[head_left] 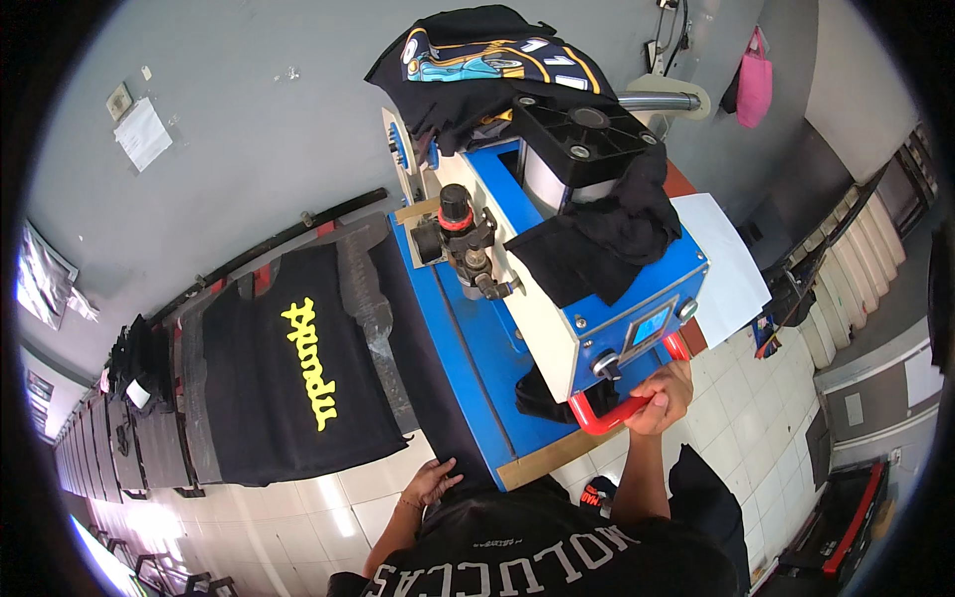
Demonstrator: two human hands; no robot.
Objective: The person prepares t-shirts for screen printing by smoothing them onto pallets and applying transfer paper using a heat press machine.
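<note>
My right hand is closed around the red handle at the front of a blue and cream heat press. My left hand is low at the press's left, fingers apart, touching the near end of a black strip, cloth or board; which of the two I cannot tell. Left of this strip, a black shirt piece with yellow lettering lies flat on a printing board. Some black cloth shows under the press head.
Folded black cloth lies on top of the press, and a printed black shirt drapes over its back. A white paper sheet sticks out at the right. Several dark boards run off to the left. A pink bag hangs on the wall.
</note>
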